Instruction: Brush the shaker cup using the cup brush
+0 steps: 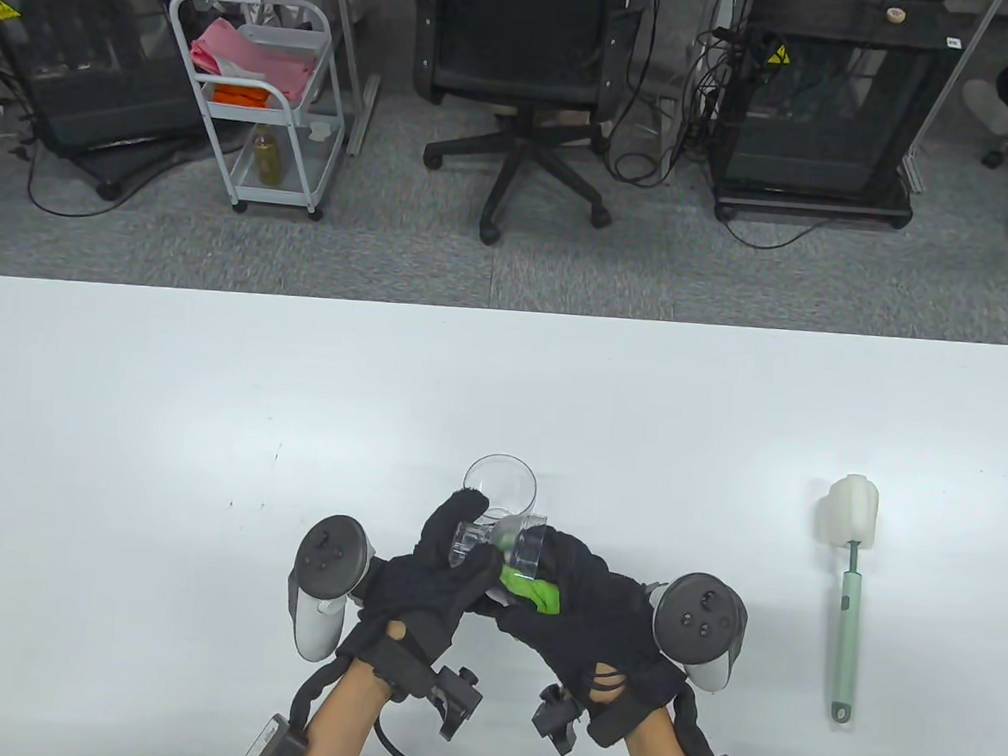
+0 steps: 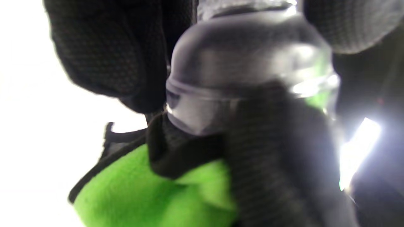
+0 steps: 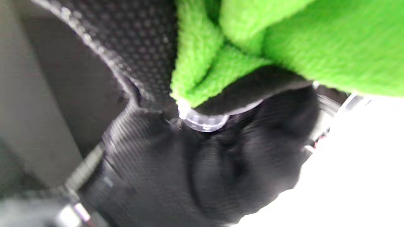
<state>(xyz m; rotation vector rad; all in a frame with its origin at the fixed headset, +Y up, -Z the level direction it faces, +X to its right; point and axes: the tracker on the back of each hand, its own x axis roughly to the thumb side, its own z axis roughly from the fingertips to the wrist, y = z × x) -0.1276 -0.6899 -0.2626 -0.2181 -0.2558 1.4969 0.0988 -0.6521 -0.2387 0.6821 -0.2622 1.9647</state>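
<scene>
A clear shaker cup (image 1: 501, 484) stands upright on the white table (image 1: 164, 423), just beyond my hands. My left hand (image 1: 449, 564) grips a clear domed shaker lid (image 1: 492, 543); the lid fills the left wrist view (image 2: 246, 63). My right hand (image 1: 571, 594) holds a green cloth (image 1: 532, 589) pressed against the lid, with its fingers curled around both. The cloth shows in the left wrist view (image 2: 142, 195) and the right wrist view (image 3: 284, 41). The cup brush (image 1: 847, 592), with a white sponge head and a green handle, lies untouched at the right.
Beyond the table's far edge (image 1: 508, 313) are an office chair (image 1: 526, 69), a white cart (image 1: 261, 93) and black cabinets. Nothing else lies on the table.
</scene>
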